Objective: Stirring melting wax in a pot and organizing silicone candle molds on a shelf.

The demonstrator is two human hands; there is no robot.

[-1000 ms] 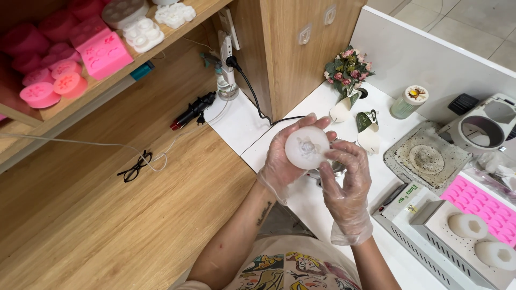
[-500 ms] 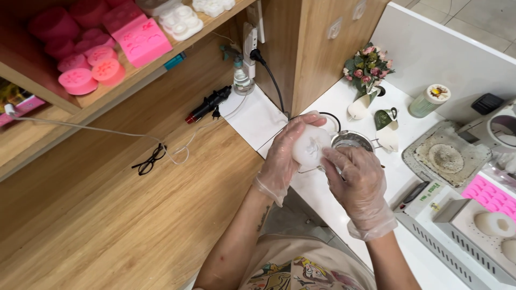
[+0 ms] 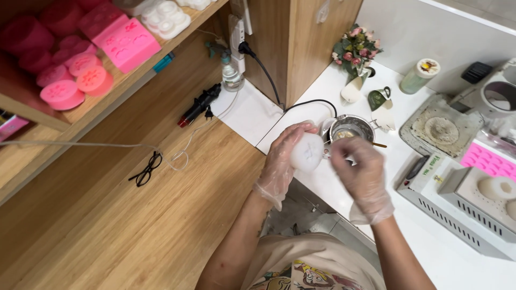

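My left hand [image 3: 280, 161], in a clear plastic glove, grips a round white silicone mould [image 3: 308, 152] above the edge of the white counter [image 3: 457, 258]. My right hand [image 3: 359, 172], also gloved and blurred, hovers just right of the mould with its fingers curled; I cannot tell if it holds anything. Directly behind the hands sits a small metal pot [image 3: 352, 128] with pale contents.
A black cable [image 3: 269, 80] runs from a wall plug toward the pot. Flower figurines [image 3: 355, 53], a lidded jar [image 3: 421, 75], a pink mould [image 3: 490, 161] and a grey machine [image 3: 457, 207] with white moulds stand right. Glasses [image 3: 145, 169] lie on the wooden bench; pink moulds [image 3: 126, 43] fill the shelf.
The hands lowered the mould from in front of me down beside the metal pot and turned it sideways. My right hand shifted off the mould to its right.
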